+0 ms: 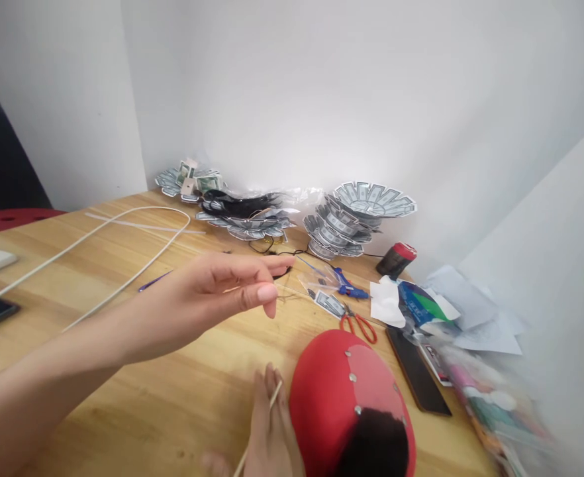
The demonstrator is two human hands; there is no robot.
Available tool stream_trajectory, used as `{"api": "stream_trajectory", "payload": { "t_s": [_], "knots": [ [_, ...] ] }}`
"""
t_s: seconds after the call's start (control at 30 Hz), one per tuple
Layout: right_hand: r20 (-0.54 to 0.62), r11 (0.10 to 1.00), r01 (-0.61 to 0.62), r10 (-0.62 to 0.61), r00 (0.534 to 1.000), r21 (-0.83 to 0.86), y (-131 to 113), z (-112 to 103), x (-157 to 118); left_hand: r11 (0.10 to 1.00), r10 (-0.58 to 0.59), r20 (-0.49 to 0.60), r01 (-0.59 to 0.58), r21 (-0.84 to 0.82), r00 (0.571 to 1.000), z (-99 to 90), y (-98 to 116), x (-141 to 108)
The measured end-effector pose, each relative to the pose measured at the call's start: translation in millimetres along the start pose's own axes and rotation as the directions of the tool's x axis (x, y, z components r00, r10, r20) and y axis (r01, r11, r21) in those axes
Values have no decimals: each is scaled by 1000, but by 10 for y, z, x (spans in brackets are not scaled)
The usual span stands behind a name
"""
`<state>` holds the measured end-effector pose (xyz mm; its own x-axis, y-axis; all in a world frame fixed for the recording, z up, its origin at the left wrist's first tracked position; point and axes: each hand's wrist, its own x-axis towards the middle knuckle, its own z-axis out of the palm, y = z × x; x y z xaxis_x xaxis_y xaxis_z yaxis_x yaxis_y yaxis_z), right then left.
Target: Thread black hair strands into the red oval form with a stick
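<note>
Thumb and index finger of my left hand (237, 288) are pinched together above the table, and a faint thin strand (288, 297) runs out to their right. My right hand (275, 430) is low in the view, with a thin pale stick (275, 393) passing between its fingers. It lies along the left side of a red dome (316, 397). The dome has a lighter pink patch with silvery studs and a black furry-looking area (376, 444) near the bottom edge of the view.
Stacked dishes of printed notes (341, 225) and a black hair bundle (240, 204) stand along the wall. Orange-handled scissors (359, 326), a blue glue gun (350, 286), a black phone-like slab (416, 371) and papers (451, 298) lie right. A white cable (157, 255) loops left.
</note>
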<state>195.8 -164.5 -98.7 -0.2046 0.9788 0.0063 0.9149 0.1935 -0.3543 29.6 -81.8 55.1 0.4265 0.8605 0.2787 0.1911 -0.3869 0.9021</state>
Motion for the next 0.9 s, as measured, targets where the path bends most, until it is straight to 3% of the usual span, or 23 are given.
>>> {"api": "stream_trajectory", "payload": {
  "t_s": [0.03, 0.1, 0.23, 0.37, 0.47, 0.63, 0.73, 0.9],
  "knots": [
    [145, 992, -125, 126, 981, -16, -75, -84, 118, 1000, 4, -2, -4, 6, 1000, -13, 7, -7],
    [240, 971, -240, 234, 942, -3, -148, -271, 364, 1000, 5, -12, -5, 13, 1000, -39, 15, -14],
    [155, 950, -312, 313, 937, -31, -112, -456, 851, 999, 30, -49, -29, 20, 998, -91, 19, 2],
    [50, 898, -438, 440, 896, -48, -24, -391, 1278, 996, 71, -110, -64, 68, 991, -152, -26, 31],
    [-11, 883, -469, 469, 883, -30, -1, -315, 1449, 993, 106, -127, -97, 69, 986, -192, -74, 40],
    [27, 945, -327, 327, 945, 8, -132, -196, 1268, 993, 105, -117, -98, 65, 988, -231, -86, 34],
    [108, 982, -180, 174, 979, 52, -289, -111, 966, 990, 129, -100, -123, 69, 987, -236, -89, 57],
    [173, 990, -50, 27, 985, 130, -436, 184, 430, 985, 155, -109, -144, 99, 982, -222, -121, 108]
  ]
}}
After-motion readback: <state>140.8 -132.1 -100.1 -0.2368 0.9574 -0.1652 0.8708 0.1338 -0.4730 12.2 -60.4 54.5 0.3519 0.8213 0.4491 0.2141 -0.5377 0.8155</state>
